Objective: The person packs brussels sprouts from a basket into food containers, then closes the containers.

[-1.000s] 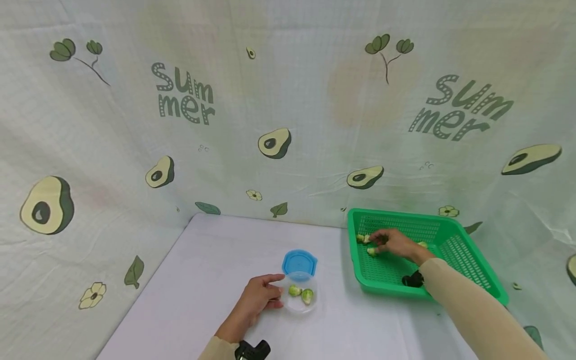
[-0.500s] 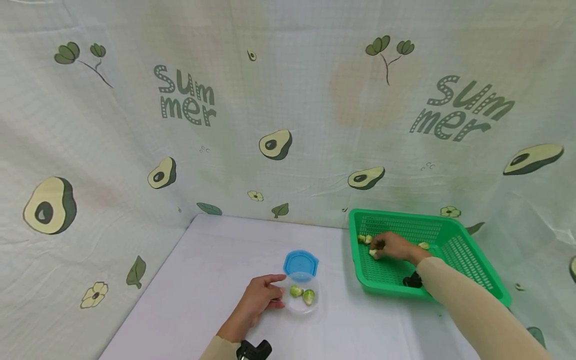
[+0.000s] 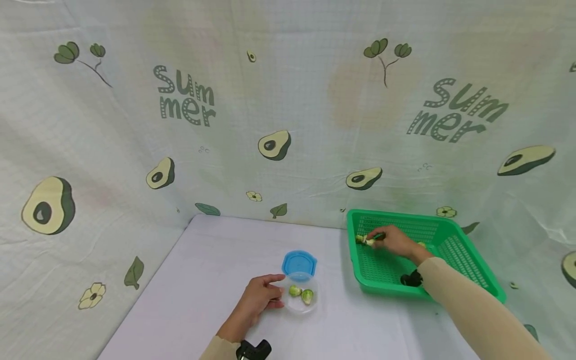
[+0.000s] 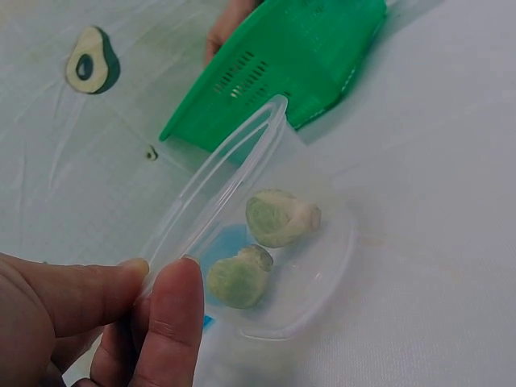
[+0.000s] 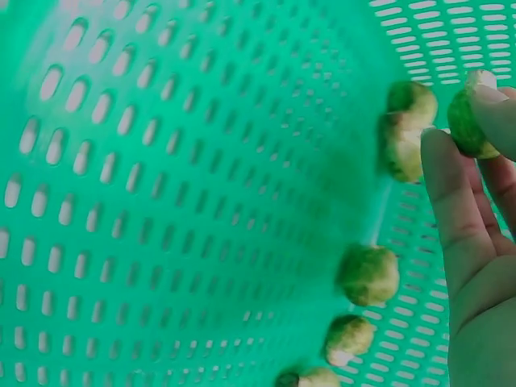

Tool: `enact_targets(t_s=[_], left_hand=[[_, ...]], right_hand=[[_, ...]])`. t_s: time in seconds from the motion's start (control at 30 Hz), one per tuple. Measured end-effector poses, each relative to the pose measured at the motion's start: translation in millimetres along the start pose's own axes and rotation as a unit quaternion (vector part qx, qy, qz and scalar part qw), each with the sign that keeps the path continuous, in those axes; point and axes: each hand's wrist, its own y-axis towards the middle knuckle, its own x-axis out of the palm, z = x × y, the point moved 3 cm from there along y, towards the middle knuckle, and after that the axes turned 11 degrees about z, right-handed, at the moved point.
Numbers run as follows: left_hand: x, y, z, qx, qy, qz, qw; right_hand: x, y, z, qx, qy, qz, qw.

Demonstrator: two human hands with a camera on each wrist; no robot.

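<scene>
My left hand (image 3: 258, 300) pinches the rim of a clear plastic container (image 4: 322, 278) between thumb and fingers. Two Brussels sprouts (image 4: 278, 218) lie inside it; in the left wrist view the container looks tilted. Over in the green basket (image 3: 382, 288), my right hand (image 3: 396, 242) pinches a Brussels sprout (image 5: 464, 125) between thumb and fingertips. Close beside those fingertips, two more sprouts (image 5: 409, 129) sit against each other on the basket's floor. Other loose sprouts (image 5: 369, 274) lie further along the basket.
A blue lid (image 3: 299, 263) lies on the white tabletop (image 3: 225, 260) just behind the container. The basket stands at the right, near the printed cloth backdrop (image 3: 310, 100). A black camera (image 3: 253, 350) is strapped to the left wrist.
My right hand has taken hold of a sprout and moved it slightly away from me, toward the pair at the basket's far left. The left hand and container have stayed in place.
</scene>
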Motion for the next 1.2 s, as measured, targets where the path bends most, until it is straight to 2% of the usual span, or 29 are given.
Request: enact_targets(t_s=[0.3, 0.6, 1.0, 1.2], left_hand=[[0.3, 0.1, -1.2, 0.004, -0.001, -0.001, 1.0], [1.1, 0.1, -3.0, 0.001, -0.001, -0.001, 1.0], [-1.0, -2.1, -2.0, -0.003, -0.001, 0.006, 1.0], [-0.6, -3.1, -0.7, -0.004, -0.002, 0.003, 1.0]], right_hand=[[-15.6, -10.3, -18.1, -0.001, 0.062, 0.016, 0.998], [-27.7, -19.5, -35.3, 0.001, 0.033, 0.046, 0.9984], [-37.4, -37.5, -58.7, -0.004, 0.038, 0.073, 0.9966], [-35.5, -44.0, -65.9, -0.007, 0.049, 0.088, 0.9949]])
